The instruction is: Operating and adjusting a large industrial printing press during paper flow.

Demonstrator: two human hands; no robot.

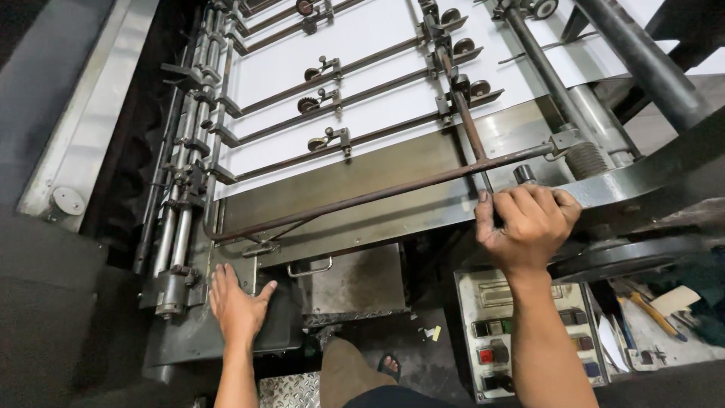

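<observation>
Gripping the machine frame edge, right hand fingers curled shut, left hand flat, fingers spread, on dark cover.

Right hand hides lever end; btns unreadable.

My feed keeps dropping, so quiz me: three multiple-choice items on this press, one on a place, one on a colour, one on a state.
1. Where does the left hand rest?
A. on the dark machine cover at lower left
B. on the control panel
C. on the white sheet

2. What colour is the sheet under the guide rods?
A. yellow
B. white
C. blue

3. How is the right hand?
A. flat and open
B. hanging free
C. closed in a grip on the machine's edge

Answers: 1 A, the palm lies flat on the cover; 2 B, the paper shows plain white; 3 C, the fingers curl over the frame edge.
</observation>
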